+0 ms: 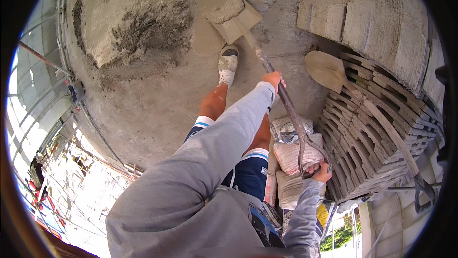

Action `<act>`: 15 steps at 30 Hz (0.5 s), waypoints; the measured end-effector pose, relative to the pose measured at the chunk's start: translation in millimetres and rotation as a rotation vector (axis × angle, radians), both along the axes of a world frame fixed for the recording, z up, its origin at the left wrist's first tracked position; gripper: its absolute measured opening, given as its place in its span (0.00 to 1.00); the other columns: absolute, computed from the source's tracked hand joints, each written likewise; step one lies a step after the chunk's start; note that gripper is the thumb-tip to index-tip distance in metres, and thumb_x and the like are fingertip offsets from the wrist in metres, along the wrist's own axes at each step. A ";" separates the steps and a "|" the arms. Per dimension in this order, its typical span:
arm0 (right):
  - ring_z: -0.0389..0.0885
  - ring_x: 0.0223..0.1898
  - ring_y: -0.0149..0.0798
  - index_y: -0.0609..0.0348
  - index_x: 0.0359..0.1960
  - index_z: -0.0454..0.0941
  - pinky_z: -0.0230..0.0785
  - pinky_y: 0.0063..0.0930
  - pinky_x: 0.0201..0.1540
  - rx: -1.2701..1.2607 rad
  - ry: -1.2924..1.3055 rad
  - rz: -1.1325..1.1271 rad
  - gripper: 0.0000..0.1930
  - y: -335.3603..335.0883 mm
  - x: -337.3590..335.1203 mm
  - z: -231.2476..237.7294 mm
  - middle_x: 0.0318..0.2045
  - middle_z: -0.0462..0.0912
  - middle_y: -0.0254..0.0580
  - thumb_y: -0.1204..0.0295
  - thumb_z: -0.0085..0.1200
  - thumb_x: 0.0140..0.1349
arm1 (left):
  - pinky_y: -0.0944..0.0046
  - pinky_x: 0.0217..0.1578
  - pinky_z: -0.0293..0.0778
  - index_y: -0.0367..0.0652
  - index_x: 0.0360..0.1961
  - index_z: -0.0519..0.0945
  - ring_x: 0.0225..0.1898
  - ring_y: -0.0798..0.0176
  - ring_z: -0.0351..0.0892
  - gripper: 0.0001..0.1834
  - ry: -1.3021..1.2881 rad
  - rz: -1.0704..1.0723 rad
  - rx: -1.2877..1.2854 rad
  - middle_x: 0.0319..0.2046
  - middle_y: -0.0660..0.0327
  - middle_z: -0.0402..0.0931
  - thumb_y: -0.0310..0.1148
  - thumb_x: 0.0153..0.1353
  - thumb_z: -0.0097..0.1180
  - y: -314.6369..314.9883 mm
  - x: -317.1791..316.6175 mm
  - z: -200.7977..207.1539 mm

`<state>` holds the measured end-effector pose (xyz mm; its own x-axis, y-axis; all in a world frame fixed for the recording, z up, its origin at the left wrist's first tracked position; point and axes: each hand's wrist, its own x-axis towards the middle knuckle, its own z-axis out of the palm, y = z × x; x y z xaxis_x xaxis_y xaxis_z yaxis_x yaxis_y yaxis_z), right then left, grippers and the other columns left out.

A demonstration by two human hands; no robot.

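Both of my hands are on one shovel, held slantwise in front of me. My left hand (275,81) is wrapped round the middle of the shaft (261,57). Lower right, my right hand (320,171) grips the D-shaped handle end. The square metal blade (241,22) carries wet grey mortar (228,11) and rests at or just over the wet floor, close to my foot in a light shoe (228,62). To the left of the blade lies a rough mound of mortar (148,26).
Hollow concrete blocks (377,129) are stacked at the right, with a second, round-bladed shovel (329,70) leaning on them. More blocks (362,5) stand at the far right. Filled sacks (296,155) lie beside my legs. Metal poles (47,60) edge the floor at left.
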<state>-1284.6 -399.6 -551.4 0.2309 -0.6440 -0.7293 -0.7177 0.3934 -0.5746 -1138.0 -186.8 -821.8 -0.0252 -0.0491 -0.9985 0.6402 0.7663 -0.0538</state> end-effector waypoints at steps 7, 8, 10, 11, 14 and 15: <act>0.62 0.10 0.31 0.65 0.33 0.68 0.59 0.29 0.12 -0.019 -0.409 0.193 0.08 181.0 58.2 52.8 0.15 0.66 0.38 0.82 0.50 0.51 | 0.64 0.19 0.66 0.45 0.25 0.66 0.17 0.69 0.64 0.09 -0.272 0.205 -0.031 0.17 0.66 0.63 0.28 0.54 0.55 186.4 70.9 51.3; 0.62 0.10 0.31 0.66 0.34 0.68 0.59 0.28 0.12 0.069 -0.410 0.215 0.09 189.7 61.5 62.8 0.15 0.67 0.38 0.82 0.50 0.51 | 0.64 0.19 0.66 0.45 0.25 0.66 0.17 0.69 0.64 0.09 -0.270 0.192 0.018 0.17 0.66 0.63 0.28 0.54 0.55 198.6 78.3 70.5; 0.63 0.10 0.31 0.68 0.37 0.68 0.59 0.27 0.12 0.248 -0.406 0.266 0.10 199.7 72.0 74.8 0.15 0.67 0.39 0.82 0.51 0.51 | 0.64 0.18 0.66 0.45 0.25 0.65 0.17 0.69 0.64 0.09 -0.263 0.170 0.122 0.17 0.67 0.63 0.28 0.54 0.55 237.2 86.1 110.8; 0.65 0.10 0.31 0.68 0.36 0.70 0.60 0.26 0.13 0.263 -0.407 0.307 0.10 220.0 73.7 78.4 0.15 0.68 0.39 0.82 0.52 0.51 | 0.62 0.18 0.67 0.45 0.23 0.66 0.16 0.65 0.65 0.10 -0.285 0.184 0.180 0.15 0.65 0.62 0.28 0.53 0.56 269.4 84.9 112.3; 0.73 0.13 0.32 0.61 0.24 0.72 0.65 0.26 0.18 -0.009 -0.560 0.946 0.07 291.1 61.6 59.1 0.15 0.75 0.36 0.78 0.59 0.50 | 0.67 0.17 0.67 0.45 0.26 0.66 0.16 0.71 0.66 0.10 -0.432 0.205 0.207 0.16 0.67 0.65 0.30 0.56 0.56 376.7 77.6 137.5; 0.76 0.15 0.38 0.60 0.23 0.73 0.67 0.28 0.20 -0.164 -0.877 1.017 0.08 323.7 75.6 57.8 0.15 0.76 0.39 0.77 0.63 0.47 | 0.68 0.16 0.67 0.45 0.27 0.67 0.16 0.71 0.66 0.10 -0.388 0.153 0.277 0.17 0.68 0.65 0.30 0.57 0.56 410.1 67.9 143.4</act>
<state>-1209.1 -75.9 -493.6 0.9993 0.0242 -0.0287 -0.0232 -0.2049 -0.9785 -1070.2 223.3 -678.4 0.3374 0.2449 -0.9090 0.4521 0.8048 0.3846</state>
